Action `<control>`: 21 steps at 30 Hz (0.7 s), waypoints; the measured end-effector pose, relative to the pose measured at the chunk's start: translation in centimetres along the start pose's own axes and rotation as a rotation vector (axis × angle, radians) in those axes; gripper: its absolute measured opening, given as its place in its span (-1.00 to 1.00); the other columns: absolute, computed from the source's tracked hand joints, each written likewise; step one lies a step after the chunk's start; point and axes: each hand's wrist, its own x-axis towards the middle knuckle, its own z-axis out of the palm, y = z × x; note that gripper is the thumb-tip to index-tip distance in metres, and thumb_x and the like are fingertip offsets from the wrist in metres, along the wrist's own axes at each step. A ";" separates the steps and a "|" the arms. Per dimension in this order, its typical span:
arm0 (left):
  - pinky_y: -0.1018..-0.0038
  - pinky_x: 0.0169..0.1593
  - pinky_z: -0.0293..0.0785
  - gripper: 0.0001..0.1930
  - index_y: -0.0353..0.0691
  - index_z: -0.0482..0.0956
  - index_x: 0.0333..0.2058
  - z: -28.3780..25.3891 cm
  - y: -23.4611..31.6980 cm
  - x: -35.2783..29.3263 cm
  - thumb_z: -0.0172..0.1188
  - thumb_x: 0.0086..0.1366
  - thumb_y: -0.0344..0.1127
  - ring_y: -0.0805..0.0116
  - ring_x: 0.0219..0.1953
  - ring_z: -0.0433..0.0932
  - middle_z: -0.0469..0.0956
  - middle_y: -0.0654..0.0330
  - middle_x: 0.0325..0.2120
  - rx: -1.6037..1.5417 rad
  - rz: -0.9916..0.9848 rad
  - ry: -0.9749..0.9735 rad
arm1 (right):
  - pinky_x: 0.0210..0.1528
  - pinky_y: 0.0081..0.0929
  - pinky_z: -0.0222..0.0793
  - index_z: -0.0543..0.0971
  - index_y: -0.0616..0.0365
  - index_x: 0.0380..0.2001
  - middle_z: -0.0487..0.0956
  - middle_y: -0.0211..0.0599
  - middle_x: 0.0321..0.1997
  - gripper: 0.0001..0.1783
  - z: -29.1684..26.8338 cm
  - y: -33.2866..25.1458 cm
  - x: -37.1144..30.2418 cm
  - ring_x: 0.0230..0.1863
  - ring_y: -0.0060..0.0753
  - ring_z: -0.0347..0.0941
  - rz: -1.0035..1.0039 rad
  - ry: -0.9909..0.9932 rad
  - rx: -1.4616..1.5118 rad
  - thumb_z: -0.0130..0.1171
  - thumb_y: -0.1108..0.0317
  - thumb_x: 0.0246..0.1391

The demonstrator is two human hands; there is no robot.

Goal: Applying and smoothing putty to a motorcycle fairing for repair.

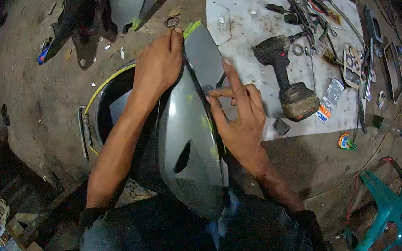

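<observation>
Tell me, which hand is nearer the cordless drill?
Right. The right hand rests on the grey panel just left of the cordless drill; the left hand is farther left.
</observation>
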 end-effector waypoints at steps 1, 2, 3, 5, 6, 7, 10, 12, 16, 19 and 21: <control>-0.21 0.03 0.43 -0.47 -0.36 0.63 -0.09 -0.1 0.1 0.0 -0.18 0.62 0.00 -0.51 -0.08 0.56 0.62 -0.41 -0.18 0.005 -0.002 0.004 | -0.09 -0.40 0.37 0.34 0.18 0.47 0.74 -0.42 -0.22 -0.12 -0.1 -0.1 0.1 -0.28 -0.35 0.41 -0.039 -0.013 -0.049 0.42 0.50 0.06; -0.16 0.05 0.44 -0.44 -0.36 0.61 -0.01 -0.3 0.3 0.0 -0.20 0.62 0.05 -0.49 -0.02 0.55 0.60 -0.43 -0.14 0.019 -0.030 -0.040 | -0.08 -0.44 0.35 0.30 0.19 0.50 0.76 -0.40 -0.24 -0.09 -0.3 -0.2 0.2 -0.27 -0.39 0.41 -0.078 -0.026 -0.099 0.42 0.51 0.08; -0.12 0.07 0.44 -0.40 -0.35 0.59 0.08 -0.5 0.3 0.0 -0.21 0.63 0.10 -0.48 0.03 0.54 0.59 -0.44 -0.09 0.031 -0.057 -0.084 | -0.08 -0.44 0.35 0.30 0.19 0.50 0.76 -0.40 -0.24 -0.09 -0.6 -0.4 0.1 -0.27 -0.39 0.41 -0.080 -0.025 -0.096 0.42 0.51 0.08; -0.12 0.08 0.44 -0.39 -0.36 0.59 0.09 -0.2 -0.1 0.0 -0.22 0.63 0.10 -0.48 0.04 0.53 0.59 -0.43 -0.08 0.036 -0.077 -0.089 | -0.10 -0.35 0.32 0.37 0.19 0.45 0.72 -0.53 -0.10 -0.15 -0.9 -0.9 -0.2 -0.19 -0.33 0.43 -0.008 -0.110 -0.121 0.42 0.42 0.07; -0.17 0.08 0.44 -0.42 -0.36 0.61 0.02 -0.1 -0.3 -0.1 -0.21 0.62 0.06 -0.48 -0.02 0.56 0.61 -0.42 -0.14 0.047 -0.046 -0.043 | -0.10 -0.35 0.32 0.37 0.19 0.45 0.72 -0.53 -0.10 -0.15 -0.9 -0.9 -0.1 -0.19 -0.33 0.43 -0.010 -0.111 -0.118 0.42 0.42 0.07; -0.21 0.08 0.43 -0.45 -0.36 0.62 -0.05 0.0 -0.3 -0.2 -0.21 0.62 0.02 -0.48 -0.08 0.59 0.64 -0.41 -0.20 0.054 -0.012 0.001 | -0.09 -0.36 0.32 0.35 0.19 0.46 0.72 -0.54 -0.12 -0.14 -1.0 -1.0 -0.1 -0.19 -0.33 0.42 -0.013 -0.118 -0.129 0.41 0.42 0.08; -0.21 0.09 0.43 -0.44 -0.36 0.61 -0.04 0.3 -0.8 0.1 -0.22 0.62 0.03 -0.49 -0.08 0.58 0.64 -0.41 -0.21 0.025 0.034 0.007 | -0.07 -0.38 0.32 0.32 0.18 0.49 0.72 -0.55 -0.15 -0.12 -0.9 -1.0 0.6 -0.21 -0.32 0.40 -0.011 -0.107 -0.158 0.40 0.41 0.10; -0.22 0.09 0.43 -0.45 -0.35 0.61 -0.04 0.0 -0.8 0.1 -0.23 0.62 0.02 -0.49 -0.08 0.58 0.64 -0.41 -0.21 0.032 0.020 -0.013 | -0.05 -0.38 0.33 0.30 0.17 0.50 0.73 -0.56 -0.18 -0.11 -0.6 -1.1 0.6 -0.23 -0.32 0.38 -0.001 -0.093 -0.170 0.39 0.40 0.11; -0.23 0.09 0.42 -0.48 -0.35 0.60 -0.06 0.2 -0.3 -0.4 -0.23 0.62 -0.01 -0.50 -0.11 0.59 0.64 -0.39 -0.23 0.023 0.048 0.027 | 0.00 -0.36 0.31 0.28 0.16 0.51 0.72 -0.56 -0.25 -0.13 -0.8 -1.4 -0.4 -0.21 -0.29 0.35 0.033 -0.111 -0.137 0.37 0.39 0.16; -0.23 0.08 0.43 -0.49 -0.35 0.60 -0.04 0.0 -0.2 0.1 -0.22 0.61 -0.03 -0.50 -0.13 0.60 0.64 -0.39 -0.22 0.047 0.042 -0.021 | 0.02 -0.39 0.29 0.21 0.20 0.54 0.75 -0.50 -0.22 -0.10 -0.8 -1.1 0.3 -0.21 -0.31 0.33 0.048 -0.111 -0.165 0.35 0.42 0.18; -0.23 0.07 0.43 -0.50 -0.35 0.59 -0.04 -0.2 -0.2 -0.3 -0.22 0.61 -0.03 -0.48 -0.13 0.60 0.64 -0.40 -0.23 0.068 0.023 -0.013 | 0.03 -0.42 0.28 0.14 0.24 0.56 0.79 -0.44 -0.19 -0.06 -0.4 -1.3 0.2 -0.22 -0.33 0.30 0.025 -0.105 -0.192 0.35 0.46 0.18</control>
